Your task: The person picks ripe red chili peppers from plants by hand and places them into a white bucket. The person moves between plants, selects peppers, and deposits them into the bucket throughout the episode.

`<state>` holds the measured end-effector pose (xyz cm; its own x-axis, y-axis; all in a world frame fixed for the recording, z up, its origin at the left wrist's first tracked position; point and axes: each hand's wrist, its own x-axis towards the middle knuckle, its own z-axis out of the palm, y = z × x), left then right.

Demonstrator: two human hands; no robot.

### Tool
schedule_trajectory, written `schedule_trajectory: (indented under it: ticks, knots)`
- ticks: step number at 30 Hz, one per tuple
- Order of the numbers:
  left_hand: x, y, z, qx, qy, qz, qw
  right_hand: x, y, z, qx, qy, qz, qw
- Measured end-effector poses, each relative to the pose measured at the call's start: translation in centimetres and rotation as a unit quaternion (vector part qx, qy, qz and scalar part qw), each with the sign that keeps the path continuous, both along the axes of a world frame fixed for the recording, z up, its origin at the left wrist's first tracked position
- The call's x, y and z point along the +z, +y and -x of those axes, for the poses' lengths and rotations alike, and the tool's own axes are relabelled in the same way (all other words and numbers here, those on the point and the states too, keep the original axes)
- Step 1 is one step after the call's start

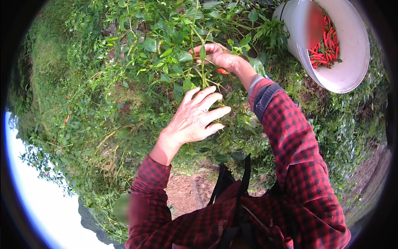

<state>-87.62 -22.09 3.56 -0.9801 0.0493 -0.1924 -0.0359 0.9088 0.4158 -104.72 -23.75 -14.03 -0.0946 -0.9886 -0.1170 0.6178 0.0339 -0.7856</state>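
Observation:
My left hand (pixel 197 115) is spread, back upward, over the lower stems of a chili pepper plant (pixel 202 59), with nothing visible in it. Higher up on the right, my right hand (pixel 219 56) reaches behind a green stem, fingers curled among the leaves; whether they grip anything is hidden. Just below that wrist hangs a red chili pepper (pixel 222 71). A green chili pepper (pixel 166 53) and other green ones grow to the left of my right hand.
At the upper right, a tilted white bucket (pixel 351 62) holds many picked red chilies (pixel 325 53). Dense chili plants with small white flowers surround my arms. Bare soil (pixel 186 190) shows below, near my body. Two round blurred patches cover parts of the view.

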Motion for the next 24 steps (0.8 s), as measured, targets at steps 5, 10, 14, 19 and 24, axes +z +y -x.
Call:
schedule_trajectory:
  ticks: [5,10,14,19,24]
  knots:
    - [0.0,-0.2,0.3,-0.005,0.005,-0.001,1.0,-0.4,-0.3,0.8,0.001,0.125,0.01,0.992]
    - [-0.4,-0.3,-0.3,-0.009,-0.006,-0.009,1.0,1.6,0.7,0.7,-0.083,0.275,0.024,0.957]
    - [-0.6,-0.3,-0.7,-0.006,-0.006,-0.012,1.0,3.6,2.2,1.0,-0.137,0.471,0.055,0.87]
    - [-0.8,-0.4,-0.4,-0.014,-0.005,-0.016,1.0,3.0,2.3,2.3,-0.161,0.535,0.095,0.824]
    - [-1.2,-0.3,-0.5,-0.015,-0.005,-0.017,1.0,4.2,2.4,3.8,-0.097,0.6,0.075,0.791]
